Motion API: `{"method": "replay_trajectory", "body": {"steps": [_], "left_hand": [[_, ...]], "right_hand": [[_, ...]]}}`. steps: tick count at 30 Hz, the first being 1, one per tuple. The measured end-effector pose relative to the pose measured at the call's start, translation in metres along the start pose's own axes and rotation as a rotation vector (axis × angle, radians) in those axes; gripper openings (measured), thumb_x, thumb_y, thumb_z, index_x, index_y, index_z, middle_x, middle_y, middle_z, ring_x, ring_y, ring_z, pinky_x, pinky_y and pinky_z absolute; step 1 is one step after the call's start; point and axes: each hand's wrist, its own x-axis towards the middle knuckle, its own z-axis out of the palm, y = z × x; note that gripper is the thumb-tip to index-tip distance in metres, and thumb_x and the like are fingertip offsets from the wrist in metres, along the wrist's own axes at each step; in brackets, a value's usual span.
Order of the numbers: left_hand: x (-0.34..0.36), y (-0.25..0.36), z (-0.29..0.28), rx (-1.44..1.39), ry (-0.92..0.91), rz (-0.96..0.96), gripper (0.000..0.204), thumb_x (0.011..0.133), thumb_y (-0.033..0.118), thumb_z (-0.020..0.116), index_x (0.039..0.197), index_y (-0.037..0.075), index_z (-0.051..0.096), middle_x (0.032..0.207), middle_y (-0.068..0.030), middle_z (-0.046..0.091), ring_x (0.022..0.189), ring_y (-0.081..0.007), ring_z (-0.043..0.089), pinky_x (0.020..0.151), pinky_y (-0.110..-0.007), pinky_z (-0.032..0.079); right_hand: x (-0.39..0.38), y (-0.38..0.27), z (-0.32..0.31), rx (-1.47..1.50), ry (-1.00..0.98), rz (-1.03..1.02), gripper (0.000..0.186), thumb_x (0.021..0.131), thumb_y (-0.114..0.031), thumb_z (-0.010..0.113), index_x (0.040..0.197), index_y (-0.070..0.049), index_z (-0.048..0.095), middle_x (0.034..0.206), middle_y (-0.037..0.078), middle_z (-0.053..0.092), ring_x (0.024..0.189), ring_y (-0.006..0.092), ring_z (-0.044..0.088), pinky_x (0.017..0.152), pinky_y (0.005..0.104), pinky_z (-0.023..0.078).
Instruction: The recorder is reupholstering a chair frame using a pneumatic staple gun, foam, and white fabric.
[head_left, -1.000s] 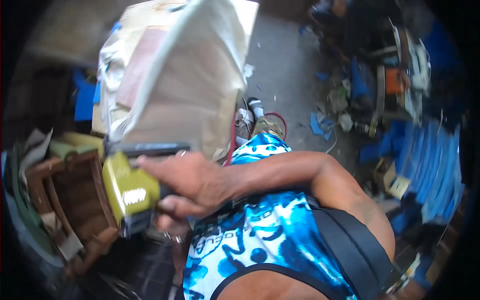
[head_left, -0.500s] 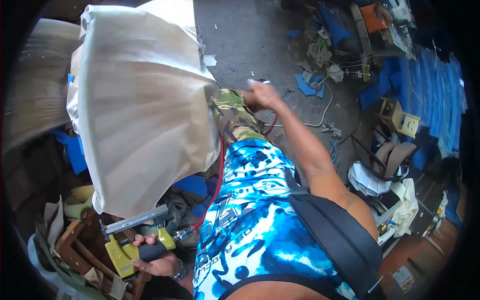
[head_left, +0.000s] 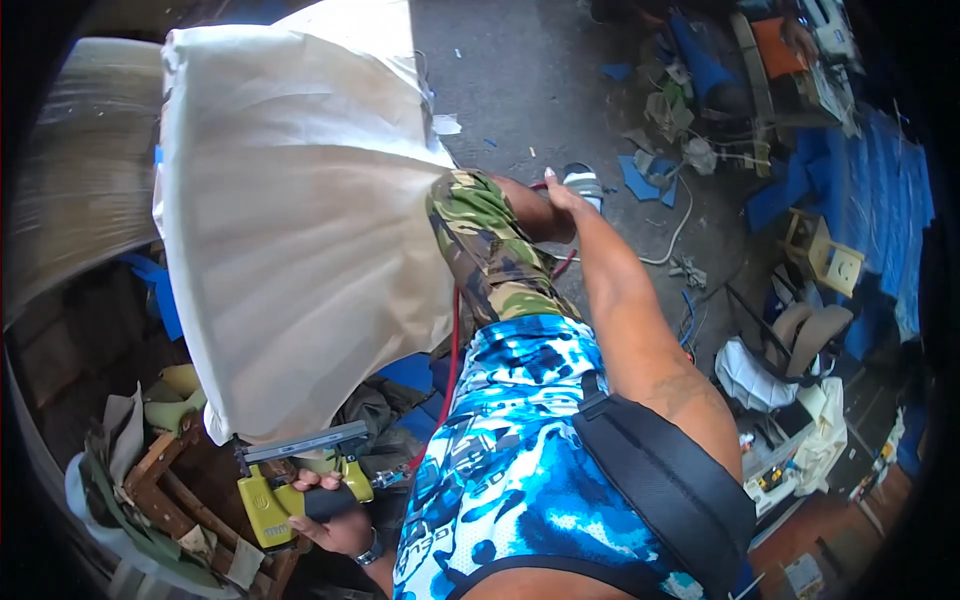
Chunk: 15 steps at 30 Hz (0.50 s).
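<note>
My left hand (head_left: 335,520) is wrapped round the black grip of a yellow-green staple gun (head_left: 265,508). The gun lies on its side, its long grey magazine uppermost, beside the lower corner of a big cream fabric-covered piece (head_left: 310,230). A red air hose (head_left: 449,385) runs from the tool's fitting up past my shirt. My right arm reaches forward, and my right hand (head_left: 566,200) is beside my bent leg in camouflage shorts (head_left: 485,245), near my sandal (head_left: 583,185). Only one outstretched digit shows clearly there; the other fingers are hidden. The cream fabric touches the shorts at the knee.
A wooden frame (head_left: 165,475) with fabric scraps stands at lower left. Blue offcuts (head_left: 648,180) and a pale cable (head_left: 683,225) lie on the grey floor. On the right are a small wooden box (head_left: 822,255), a white bag (head_left: 755,375) and blue plastic-wrapped sheets (head_left: 885,210).
My right hand has moved right and slightly down, away from the knee toward the sandal. The staple gun, still in my left hand, appears a little further right and lower, as the whole view has shifted.
</note>
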Motion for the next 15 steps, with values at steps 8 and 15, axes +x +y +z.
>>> {"method": "replay_trajectory", "body": {"steps": [8,15], "left_hand": [[-0.004,-0.002,0.013,-0.104,-0.033,0.036,0.048,0.09,0.042,0.062,0.114,0.004,0.046,0.108,-0.009,0.047,0.09,-0.0213,0.052,0.087,-0.038,0.041],[0.009,-0.021,0.088,-0.201,-0.197,-0.072,0.042,0.086,0.016,0.067,0.122,0.005,0.049,0.113,-0.0082,0.051,0.103,-0.0189,0.052,0.088,-0.035,0.045]], "right_hand": [[-0.067,-0.053,0.03,-0.14,0.362,0.119,0.075,0.099,-0.059,0.018,0.101,-0.003,0.069,0.095,0.012,0.071,0.095,0.027,0.064,0.086,0.0435,0.047],[-0.383,-0.224,0.059,-0.159,-0.516,-1.125,0.037,0.091,-0.025,0.057,0.119,-0.001,0.059,0.105,0.013,0.064,0.1,0.0263,0.062,0.088,0.0366,0.048]]}}
